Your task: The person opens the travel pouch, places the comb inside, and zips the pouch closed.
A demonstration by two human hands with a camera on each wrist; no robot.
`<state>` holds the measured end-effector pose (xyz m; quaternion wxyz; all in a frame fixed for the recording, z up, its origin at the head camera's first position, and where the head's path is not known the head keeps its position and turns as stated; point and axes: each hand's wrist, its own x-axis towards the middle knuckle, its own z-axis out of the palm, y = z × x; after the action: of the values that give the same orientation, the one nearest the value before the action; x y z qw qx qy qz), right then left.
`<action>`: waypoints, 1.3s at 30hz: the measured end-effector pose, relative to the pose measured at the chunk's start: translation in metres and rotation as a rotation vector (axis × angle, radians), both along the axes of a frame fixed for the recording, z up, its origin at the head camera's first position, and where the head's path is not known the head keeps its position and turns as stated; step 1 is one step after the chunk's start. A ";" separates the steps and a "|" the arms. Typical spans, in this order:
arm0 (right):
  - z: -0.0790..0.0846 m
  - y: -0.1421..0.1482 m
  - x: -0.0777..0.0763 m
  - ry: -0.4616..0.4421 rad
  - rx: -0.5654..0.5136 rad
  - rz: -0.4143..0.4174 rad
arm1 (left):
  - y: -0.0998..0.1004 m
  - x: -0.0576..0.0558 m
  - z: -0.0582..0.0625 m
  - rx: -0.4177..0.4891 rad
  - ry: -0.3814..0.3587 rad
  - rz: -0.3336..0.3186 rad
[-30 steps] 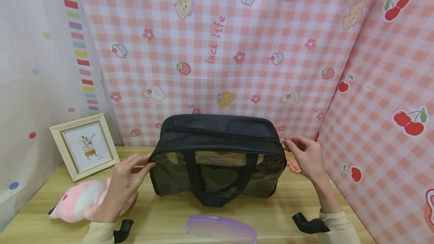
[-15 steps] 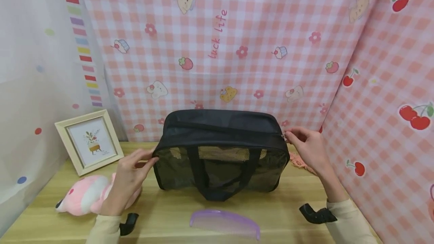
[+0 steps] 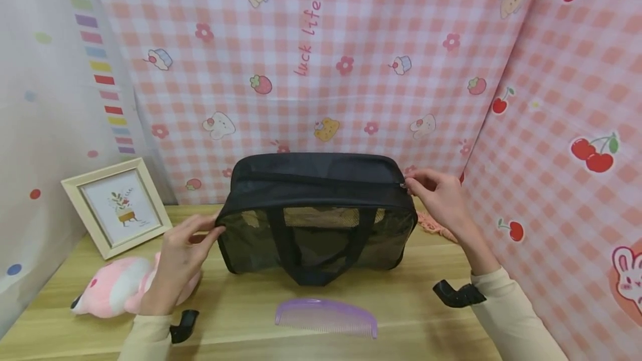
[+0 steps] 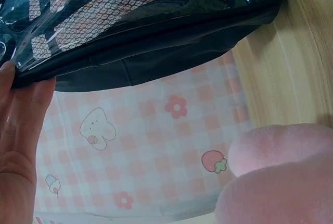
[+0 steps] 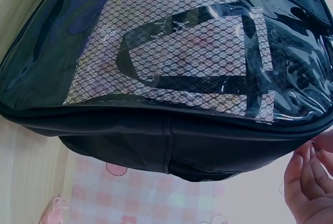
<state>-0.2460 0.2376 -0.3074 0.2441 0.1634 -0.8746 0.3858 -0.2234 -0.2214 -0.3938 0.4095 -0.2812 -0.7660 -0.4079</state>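
A black bag (image 3: pixel 251 249) with see-through panels, a zipper along its top and a black carry handle (image 3: pixel 313 277) in front stands upright on the table. My left hand (image 3: pixel 183 252) pinches its upper left corner between thumb and fingers; the left wrist view shows those fingers at the black edge piping (image 4: pixel 78 60). At the zipper's right end, my right hand (image 3: pixel 443 199) pinches the small metal zipper pull (image 3: pixel 403 185). Mesh shows through the clear panel (image 5: pixel 208 41) in the right wrist view, where some zipper teeth (image 5: pixel 203 173) are visible at the bag's edge.
A purple comb (image 3: pixel 326 313) lies in front of the bag. Left of it are a pink-and-white plush toy (image 3: pixel 120 288), partly behind my left forearm, and a cream picture frame (image 3: pixel 70 191). A pink lacy piece (image 3: pixel 433 224) lies right of the bag. Checked cloth (image 3: pixel 346 99) hangs behind.
My right hand has shifted slightly up and inward with the zipper pull, and the zipper line slants less. My left hand keeps its pinch at the corner. The head view has tilted and shifted a little.
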 end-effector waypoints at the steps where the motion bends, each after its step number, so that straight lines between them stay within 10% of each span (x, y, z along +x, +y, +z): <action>1: 0.001 -0.001 -0.001 0.003 -0.009 0.009 | 0.000 0.000 0.000 0.001 -0.010 0.001; 39: 0.030 -0.019 -0.005 0.046 0.173 0.063 | 0.000 0.001 0.000 0.005 -0.028 0.011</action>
<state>-0.2511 0.2187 -0.2770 0.2370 0.2201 -0.8932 0.3123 -0.2222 -0.2212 -0.3937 0.4016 -0.2702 -0.7723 -0.4115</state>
